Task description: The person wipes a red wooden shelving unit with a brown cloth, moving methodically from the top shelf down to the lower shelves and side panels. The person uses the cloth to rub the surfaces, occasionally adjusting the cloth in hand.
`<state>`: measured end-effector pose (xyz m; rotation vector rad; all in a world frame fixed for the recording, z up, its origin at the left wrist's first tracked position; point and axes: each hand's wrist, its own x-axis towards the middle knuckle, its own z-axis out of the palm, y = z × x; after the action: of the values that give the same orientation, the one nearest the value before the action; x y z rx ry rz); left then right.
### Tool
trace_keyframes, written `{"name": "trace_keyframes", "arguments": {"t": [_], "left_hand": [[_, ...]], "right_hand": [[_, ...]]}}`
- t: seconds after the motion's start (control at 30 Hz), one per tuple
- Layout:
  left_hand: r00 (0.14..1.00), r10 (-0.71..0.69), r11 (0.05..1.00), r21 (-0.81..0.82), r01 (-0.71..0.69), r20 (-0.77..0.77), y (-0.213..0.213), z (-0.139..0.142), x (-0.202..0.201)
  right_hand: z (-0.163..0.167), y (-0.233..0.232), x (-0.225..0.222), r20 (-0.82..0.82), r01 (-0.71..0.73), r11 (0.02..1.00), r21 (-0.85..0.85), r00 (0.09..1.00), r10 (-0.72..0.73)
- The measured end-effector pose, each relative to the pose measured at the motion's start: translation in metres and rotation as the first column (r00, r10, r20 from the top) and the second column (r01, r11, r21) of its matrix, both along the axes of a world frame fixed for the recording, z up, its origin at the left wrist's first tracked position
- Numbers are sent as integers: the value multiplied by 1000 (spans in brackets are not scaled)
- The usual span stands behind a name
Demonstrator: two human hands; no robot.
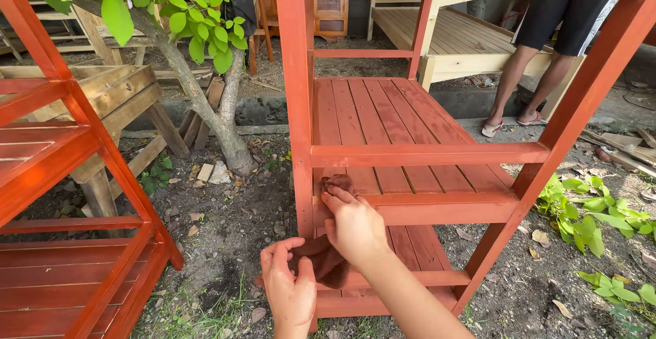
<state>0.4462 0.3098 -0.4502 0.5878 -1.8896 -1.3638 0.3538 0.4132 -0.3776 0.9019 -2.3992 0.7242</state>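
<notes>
Brown rag [326, 257] hangs between hands: right hand [354, 224] pinches its top against the red-stained shelf rail [437, 206]; left hand [290, 291] grips below.

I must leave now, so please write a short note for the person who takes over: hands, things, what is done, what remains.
Right hand presses one end of the brown cloth on the front rail of the red shelf, middle tier. Left hand holds the cloth's other end lower down. Done: the shelf looks evenly red all over. Left: cannot tell which parts have been rubbed. A second red shelf stands to the left.
</notes>
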Motion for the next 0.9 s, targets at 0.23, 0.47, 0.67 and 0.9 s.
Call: {"name": "trace_keyframes", "arguments": {"t": [0.23, 0.47, 0.67, 0.9], "left_hand": [[999, -23, 1000, -15, 24, 48, -2, -2, 3], [992, 10, 999, -48, -4, 123, -17, -15, 16], [996, 50, 999, -6, -50, 69, -26, -9, 26], [997, -38, 999, 29, 37, 61, -5, -4, 9]], "right_hand": [[16, 49, -3, 50, 206, 979, -8, 977, -205], [9, -17, -8, 110, 144, 952, -271, 987, -118], [21, -37, 1, 221, 150, 988, 24, 963, -152], [10, -10, 7, 248, 88, 993, -81, 966, -66]]}}
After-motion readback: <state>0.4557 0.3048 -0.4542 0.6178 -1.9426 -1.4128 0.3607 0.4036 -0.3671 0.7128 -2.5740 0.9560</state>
